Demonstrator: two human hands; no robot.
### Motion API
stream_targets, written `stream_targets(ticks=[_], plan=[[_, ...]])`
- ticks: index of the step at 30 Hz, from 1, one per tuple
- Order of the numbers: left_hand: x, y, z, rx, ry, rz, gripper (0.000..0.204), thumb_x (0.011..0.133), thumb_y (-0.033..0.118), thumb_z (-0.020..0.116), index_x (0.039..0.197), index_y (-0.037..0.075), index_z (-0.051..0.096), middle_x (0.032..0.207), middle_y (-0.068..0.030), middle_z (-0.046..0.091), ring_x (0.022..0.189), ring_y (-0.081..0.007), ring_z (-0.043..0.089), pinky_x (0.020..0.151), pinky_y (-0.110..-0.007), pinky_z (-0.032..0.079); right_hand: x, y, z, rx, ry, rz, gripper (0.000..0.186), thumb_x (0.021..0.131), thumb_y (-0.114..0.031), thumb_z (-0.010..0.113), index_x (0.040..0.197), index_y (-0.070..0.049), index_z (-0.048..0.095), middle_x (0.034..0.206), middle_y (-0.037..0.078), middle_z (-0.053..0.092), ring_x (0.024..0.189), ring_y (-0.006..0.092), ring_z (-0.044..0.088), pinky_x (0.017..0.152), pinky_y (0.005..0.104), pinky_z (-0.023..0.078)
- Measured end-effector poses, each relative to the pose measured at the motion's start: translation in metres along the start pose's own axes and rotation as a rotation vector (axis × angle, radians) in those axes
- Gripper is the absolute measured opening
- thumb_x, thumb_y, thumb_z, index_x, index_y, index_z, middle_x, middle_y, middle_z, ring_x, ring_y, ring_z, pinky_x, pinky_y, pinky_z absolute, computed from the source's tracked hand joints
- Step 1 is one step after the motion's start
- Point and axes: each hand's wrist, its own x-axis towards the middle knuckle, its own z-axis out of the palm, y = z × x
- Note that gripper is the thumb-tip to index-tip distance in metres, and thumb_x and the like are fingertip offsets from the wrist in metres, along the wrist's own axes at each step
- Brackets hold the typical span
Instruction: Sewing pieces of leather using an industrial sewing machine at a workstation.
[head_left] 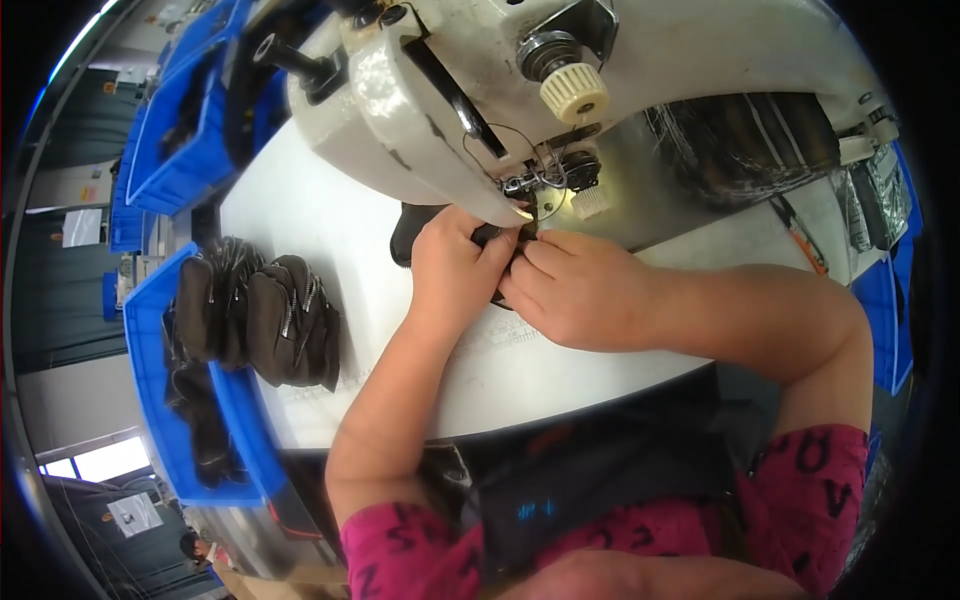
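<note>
From my headset view I see short magenta-pink sleeves with dark letter prints, the left sleeve point(410, 545) and the right sleeve point(815, 480). Both forearms are bare below them. A dark apron point(600, 480) with a small blue mark covers the lap.

Both bare forearms enter from the lower edge, each in a short pink sleeve with dark lettering, and converge toward the upper centre. The left hand point(452, 268) lies knuckles up, wrist straight, its fingers point(497, 243) curled down and pinched together at the tips. The right hand point(572, 288) comes in from the right over a sharply bent elbow (forearm nearly level across the view), back of the hand up, fingertips point(530, 255) touching those of the left.
</note>
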Motion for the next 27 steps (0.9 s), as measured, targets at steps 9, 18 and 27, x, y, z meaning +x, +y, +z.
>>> stream_targets(ticks=[9, 18, 27], plan=[[0.003, -0.008, -0.002, 0.048, 0.018, 0.113, 0.023, 0.083, 0.007, 0.080, 0.105, 0.004, 0.076, 0.094, -0.0083, 0.074, 0.084, -0.0253, 0.070, 0.077, -0.034, 0.056, 0.004, 0.000, -0.004, -0.178, -0.108, -0.064, 0.012, 0.073, -0.016, 0.069, 0.075, -0.005, 0.070, 0.076, 0.008, 0.062, 0.074, 0.0249, 0.057, 0.064, 0.0354, 0.047], [0.002, -0.011, -0.004, 0.604, 0.138, 0.628, 0.015, 0.082, 0.011, 0.074, 0.097, 0.015, 0.077, 0.088, -0.0003, 0.070, 0.083, -0.0230, 0.067, 0.071, -0.035, 0.052, 0.004, 0.005, 0.001, -0.078, 0.014, -0.084, 0.012, 0.069, -0.017, 0.068, 0.075, -0.006, 0.066, 0.076, 0.007, 0.057, 0.076, 0.0239, 0.058, 0.062, 0.0320, 0.046], [-0.001, -0.010, 0.005, 0.595, 0.166, 0.612, 0.012, 0.083, 0.014, 0.074, 0.095, 0.014, 0.077, 0.082, -0.0021, 0.066, 0.081, -0.0248, 0.065, 0.068, -0.037, 0.050, 0.001, 0.006, -0.009, -0.032, -0.064, -0.104, 0.011, 0.071, -0.015, 0.070, 0.073, -0.005, 0.068, 0.072, 0.007, 0.060, 0.070, 0.0233, 0.058, 0.059, 0.0338, 0.048]])
